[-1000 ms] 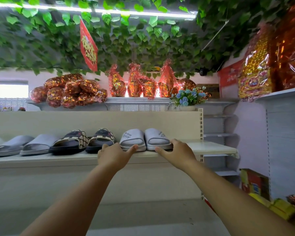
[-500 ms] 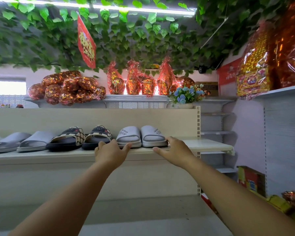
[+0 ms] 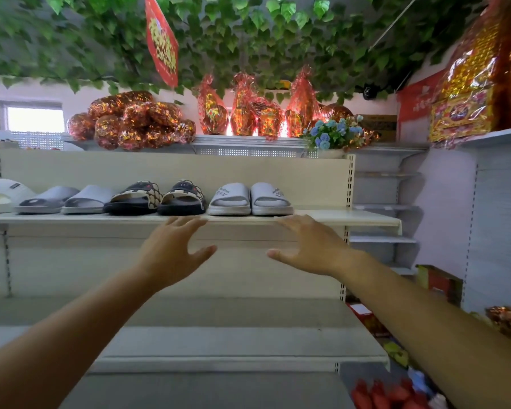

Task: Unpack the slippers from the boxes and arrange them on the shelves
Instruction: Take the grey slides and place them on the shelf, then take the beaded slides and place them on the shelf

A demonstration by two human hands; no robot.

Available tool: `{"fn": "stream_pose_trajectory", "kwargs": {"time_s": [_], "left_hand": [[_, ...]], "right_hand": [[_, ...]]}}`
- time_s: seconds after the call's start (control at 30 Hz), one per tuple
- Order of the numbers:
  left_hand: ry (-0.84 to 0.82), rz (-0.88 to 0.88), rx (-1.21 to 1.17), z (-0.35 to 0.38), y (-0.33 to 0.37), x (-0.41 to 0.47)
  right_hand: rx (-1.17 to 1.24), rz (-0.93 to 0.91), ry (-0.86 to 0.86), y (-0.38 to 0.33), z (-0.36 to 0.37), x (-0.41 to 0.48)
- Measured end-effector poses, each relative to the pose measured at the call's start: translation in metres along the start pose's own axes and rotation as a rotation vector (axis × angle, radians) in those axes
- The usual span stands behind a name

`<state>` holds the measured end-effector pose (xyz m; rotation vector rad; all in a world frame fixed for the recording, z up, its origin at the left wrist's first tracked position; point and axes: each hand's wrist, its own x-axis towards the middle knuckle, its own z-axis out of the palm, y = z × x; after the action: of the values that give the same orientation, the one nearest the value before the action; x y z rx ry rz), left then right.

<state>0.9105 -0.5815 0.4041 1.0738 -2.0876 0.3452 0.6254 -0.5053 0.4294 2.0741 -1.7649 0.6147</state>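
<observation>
Slippers paired on shelf | left hand spread | right hand spread

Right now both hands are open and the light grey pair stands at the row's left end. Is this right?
No. The head view shows the light grey pair at the row's right end; left hand and right hand are open.
</observation>
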Motion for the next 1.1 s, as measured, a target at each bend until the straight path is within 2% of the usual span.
{"fn": "stream_pose_trajectory", "kwargs": {"time_s": [0.3,0.53,0.77,1.0,1.1], "left_hand": [[-0.118,-0.019,0.065,-0.015,-0.011,-0.117],[-0.210,-0.115,0.176,-0.034,-0.053,-0.232],[-0.244,-0.315,0.209,-0.078,-0.125,-0.365],[-0.218,-0.492,0.293,-0.174,-0.215,-0.472],[-0.215,-0.575,0.330,-0.216,-0.249,-0.517]], "right_hand": [[0.093,-0.188,-0.087,-0.061,0.063,-0.044],[0.177,-0.294,-0.177,-0.147,0.123,-0.084],[0.279,-0.382,-0.277,-0.281,0.192,-0.121],[0.420,-0.405,-0.389,-0.443,0.234,-0.132],[0.458,-0.448,-0.379,-0.512,0.249,-0.138]]}}
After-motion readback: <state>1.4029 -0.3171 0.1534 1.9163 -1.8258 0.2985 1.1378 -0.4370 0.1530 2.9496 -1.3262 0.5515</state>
